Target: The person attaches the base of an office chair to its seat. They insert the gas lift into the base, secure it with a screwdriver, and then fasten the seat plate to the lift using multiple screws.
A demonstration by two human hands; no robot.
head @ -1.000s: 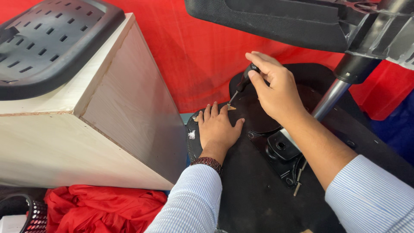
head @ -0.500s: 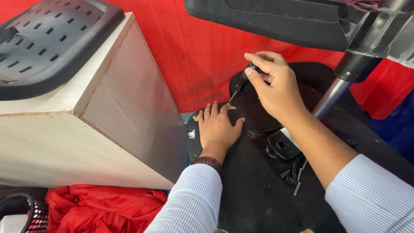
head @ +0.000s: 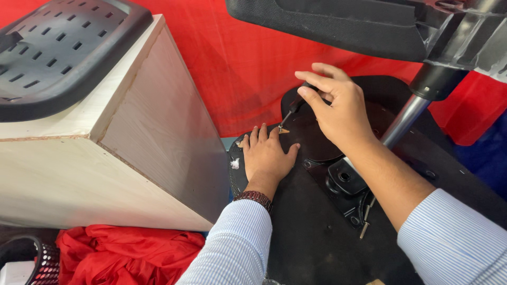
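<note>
Here, right hand (head: pixel 338 113) in closed grip on screwdriver (head: pixel 291 112), left hand (head: pixel 266 155) flat, open, on black base (head: pixel 317 243) against red cloth (head: pixel 237 68).

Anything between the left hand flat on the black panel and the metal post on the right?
Head view: the right hand holding a black-handled screwdriver, plus a black bracket at the base of the metal post, lie beyond the left hand.

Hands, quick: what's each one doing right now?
Left hand: open, flat on the black panel.
Right hand: closed, holding a screwdriver.
</note>
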